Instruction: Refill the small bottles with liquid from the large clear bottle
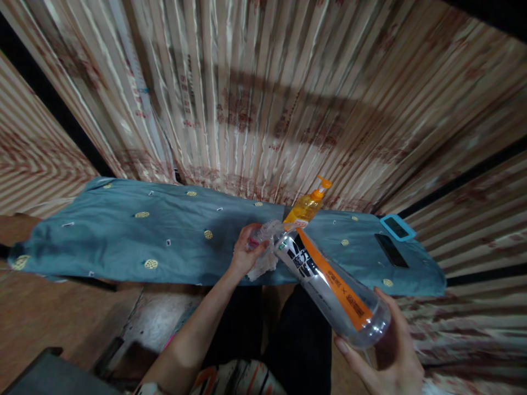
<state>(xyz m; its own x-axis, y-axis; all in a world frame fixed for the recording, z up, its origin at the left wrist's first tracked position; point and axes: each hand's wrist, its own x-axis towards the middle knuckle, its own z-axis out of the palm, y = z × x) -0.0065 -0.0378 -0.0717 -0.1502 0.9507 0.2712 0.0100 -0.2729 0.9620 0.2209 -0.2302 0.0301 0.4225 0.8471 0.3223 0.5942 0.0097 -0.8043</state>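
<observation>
- Seen from the person's own head, looking down: both bare hands hold a clear plastic bottle with a black-and-white label and an orange stripe.
- The right hand cups the bottle's base from below, fingers curled around it, so the bottle lies tilted with its neck pointing away toward the bench.
- The left hand is at the neck, fingers closed on a crumpled clear wrapper bunched around the bottle's mouth; this grip seems to steady the top end.
- The bottle is in the air, just in front of a long bench covered by a blue cloth with small yellow dots.
- A pump bottle of orange liquid stands on the cloth just behind the held bottle's neck.
- A dark phone and a blue-edged case lie further right on the cloth.
- Striped, printed panels stand behind the bench.
- Hard to tell: whether the bottle has a cap, since wrapper and fingers cover it; the label text is unreadable.
</observation>
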